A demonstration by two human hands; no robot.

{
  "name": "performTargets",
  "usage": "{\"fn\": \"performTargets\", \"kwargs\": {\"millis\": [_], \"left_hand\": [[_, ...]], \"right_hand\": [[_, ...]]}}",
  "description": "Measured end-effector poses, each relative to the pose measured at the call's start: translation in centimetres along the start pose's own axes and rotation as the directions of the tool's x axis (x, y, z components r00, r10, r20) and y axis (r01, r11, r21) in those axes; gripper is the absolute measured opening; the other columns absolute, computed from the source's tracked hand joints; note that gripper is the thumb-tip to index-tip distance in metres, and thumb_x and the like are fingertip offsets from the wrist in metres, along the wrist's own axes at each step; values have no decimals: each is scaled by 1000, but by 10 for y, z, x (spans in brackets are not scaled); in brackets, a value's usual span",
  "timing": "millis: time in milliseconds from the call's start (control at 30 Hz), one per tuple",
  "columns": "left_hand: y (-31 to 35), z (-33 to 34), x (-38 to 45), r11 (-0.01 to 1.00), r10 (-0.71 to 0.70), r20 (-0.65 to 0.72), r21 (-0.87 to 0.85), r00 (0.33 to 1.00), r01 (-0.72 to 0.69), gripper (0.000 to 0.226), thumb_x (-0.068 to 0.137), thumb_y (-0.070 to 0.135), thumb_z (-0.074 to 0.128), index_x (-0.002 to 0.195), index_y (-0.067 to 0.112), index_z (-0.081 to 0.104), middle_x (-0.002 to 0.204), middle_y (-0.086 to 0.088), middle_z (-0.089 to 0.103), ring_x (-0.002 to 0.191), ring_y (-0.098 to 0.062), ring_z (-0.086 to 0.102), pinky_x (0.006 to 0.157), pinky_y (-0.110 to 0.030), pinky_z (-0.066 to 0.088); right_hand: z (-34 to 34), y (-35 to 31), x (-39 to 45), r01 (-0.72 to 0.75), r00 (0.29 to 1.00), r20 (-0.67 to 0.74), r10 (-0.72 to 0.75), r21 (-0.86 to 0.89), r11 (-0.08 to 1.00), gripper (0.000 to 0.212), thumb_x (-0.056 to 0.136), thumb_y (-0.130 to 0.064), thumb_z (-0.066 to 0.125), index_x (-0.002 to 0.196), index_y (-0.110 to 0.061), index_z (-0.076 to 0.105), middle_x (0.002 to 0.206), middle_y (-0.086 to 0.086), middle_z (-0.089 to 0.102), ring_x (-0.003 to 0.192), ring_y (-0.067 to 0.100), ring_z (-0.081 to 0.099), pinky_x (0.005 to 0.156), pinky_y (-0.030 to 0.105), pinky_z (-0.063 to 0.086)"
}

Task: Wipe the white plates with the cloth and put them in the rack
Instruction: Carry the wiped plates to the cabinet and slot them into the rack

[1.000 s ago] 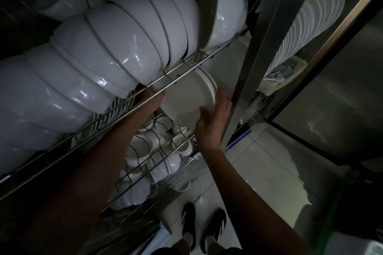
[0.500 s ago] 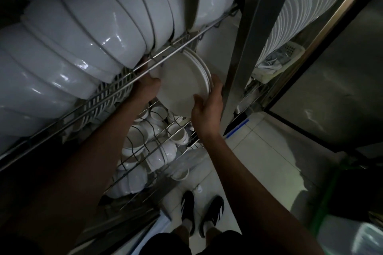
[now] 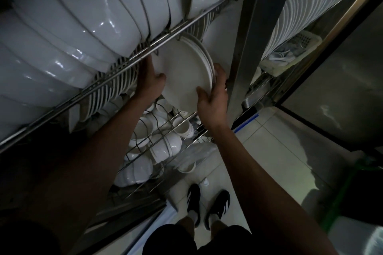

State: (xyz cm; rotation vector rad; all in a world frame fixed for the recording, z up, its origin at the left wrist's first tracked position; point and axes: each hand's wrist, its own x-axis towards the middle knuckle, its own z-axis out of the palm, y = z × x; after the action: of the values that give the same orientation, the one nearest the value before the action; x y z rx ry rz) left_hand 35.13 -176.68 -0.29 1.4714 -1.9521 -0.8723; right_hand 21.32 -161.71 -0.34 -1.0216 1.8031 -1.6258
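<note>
Head view: both hands reach into a dim wire rack (image 3: 145,54), just under its upper shelf rail. Between them stands a stack of white plates (image 3: 184,72), on edge and tilted, the face toward the camera. The left hand (image 3: 150,80) grips the stack's left rim, thumb lying on the front face, fingers hidden behind the rail. The right hand (image 3: 214,97) holds the lower right rim, thumb curled over the front and fingers wrapped round the back edges (at least three rims show there). Above the rail lies a long row of white bowls (image 3: 83,27) on their sides. Below the plates, on the lower shelf near its front edge, sit small cups (image 3: 182,128). More plates (image 3: 310,0) stand beyond the steel post (image 3: 255,33), at right.
</note>
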Motion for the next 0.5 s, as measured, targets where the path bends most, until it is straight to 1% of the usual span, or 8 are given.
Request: {"fn": "performTargets", "kwargs": {"millis": [100,167,233,300,367,400,433,500], "left_hand": [[0,2,-6,999,32,-2,44,999,-32,95,74,8,46,160,27,10,164,-4,22,148,-24,26,118,-44,33],[5,4,-9,996,48,5,69,999,-48,94,81,0,46,161,24,5,167,-4,17,150,-24,24,119,-38,31],[5,7,-12,986,88,2,143,996,-87,91,86,-4,47,161,19,1,168,-8,12,151,-27,22,118,-34,31],[1,11,-16,963,168,30,210,985,-170,89,89,-5,51,161,13,2,168,-10,7,152,-27,17,119,-32,27],[-5,17,-20,937,233,52,254,971,-239,88,89,-7,52,161,12,6,169,-6,2,154,-19,9,118,-20,21],[-7,19,-23,933,244,40,263,969,-245,87,89,-8,51,161,14,8,169,-4,1,153,-15,5,117,-18,21],[-8,22,-26,933,237,21,272,971,-234,86,90,-8,49,161,18,9,169,-3,-1,153,-14,4,117,-22,26],[-12,26,-31,926,218,3,317,976,-208,83,92,-5,49,161,24,12,169,-4,-3,154,-21,7,114,-36,39]], "right_hand": [[-1,2,2,-15,999,34,15,5,1000,71,93,-13,60,151,-33,25,137,-9,44,124,16,48,100,54,52],[1,4,1,-20,999,32,20,1,1000,72,93,-16,59,152,-36,23,141,-6,42,128,22,47,99,56,52],[4,5,-1,-17,1000,19,16,20,1000,72,93,-15,60,151,-37,23,139,-8,42,127,20,47,98,56,52],[6,3,-2,-20,1000,-4,21,39,999,71,94,-11,60,151,-32,24,135,-9,44,121,15,49,97,52,54],[7,3,-1,-18,1000,-23,19,42,999,70,94,-9,60,152,-27,25,133,-8,45,118,12,50,99,49,54],[8,2,0,-11,1000,-25,12,34,999,70,94,-9,60,151,-27,25,134,-8,46,119,13,50,99,50,53],[8,2,0,-6,1000,-24,6,22,1000,70,94,-11,60,151,-29,25,135,-9,46,120,14,50,99,51,53],[9,3,-1,-9,1000,-26,9,5,1000,69,94,-14,60,151,-32,25,138,-9,46,122,16,51,98,52,53]]}}
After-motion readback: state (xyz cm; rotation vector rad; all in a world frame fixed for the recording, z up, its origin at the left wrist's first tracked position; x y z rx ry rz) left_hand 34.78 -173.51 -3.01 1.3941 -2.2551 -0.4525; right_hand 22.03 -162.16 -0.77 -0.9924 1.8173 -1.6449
